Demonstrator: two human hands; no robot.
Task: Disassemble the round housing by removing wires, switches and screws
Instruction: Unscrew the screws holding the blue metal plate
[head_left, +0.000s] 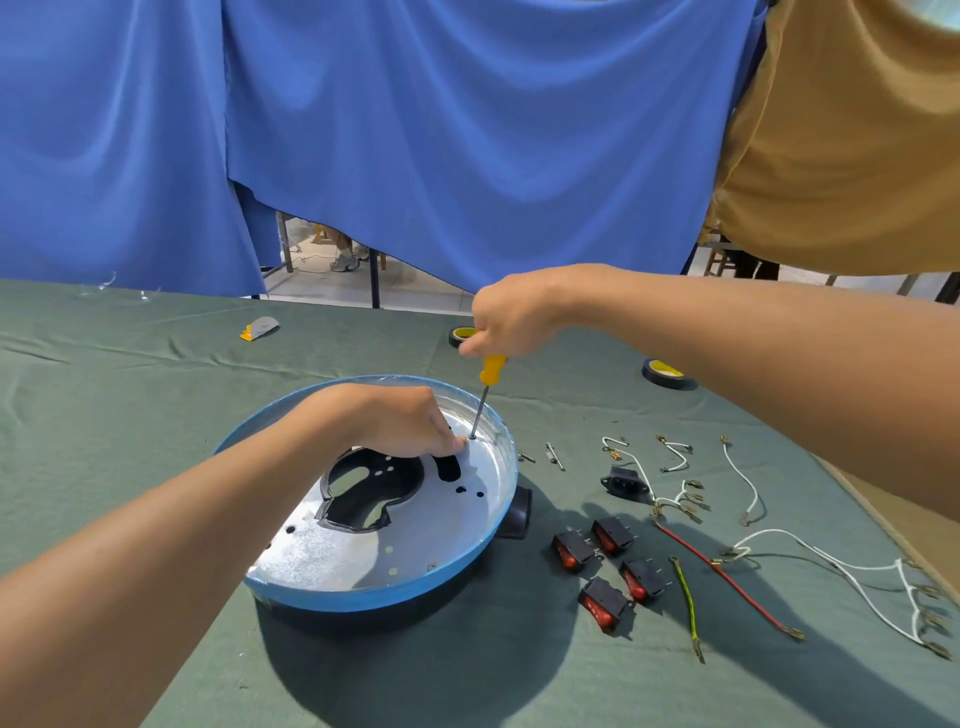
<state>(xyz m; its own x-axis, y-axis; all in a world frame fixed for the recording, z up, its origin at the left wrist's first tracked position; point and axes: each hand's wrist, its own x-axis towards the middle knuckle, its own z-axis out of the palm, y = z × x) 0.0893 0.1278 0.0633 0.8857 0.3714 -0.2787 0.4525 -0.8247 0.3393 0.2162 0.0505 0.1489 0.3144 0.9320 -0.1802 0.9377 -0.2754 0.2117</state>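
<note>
Screwdriver (490, 370), yellow-handled, gripped upright by right hand (506, 322), tip on a screw (471, 438) inside the round blue-rimmed metal housing (374, 592) on the green-clothed worktop (156, 374); left hand (410, 423) curled beside the tip, likely steadying, its grip unclear.

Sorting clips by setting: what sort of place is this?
Probably a makeshift workshop bench: a cloth-covered table, blue curtains hung as dividers, and removed switches and wires laid beside the round housing.
</note>
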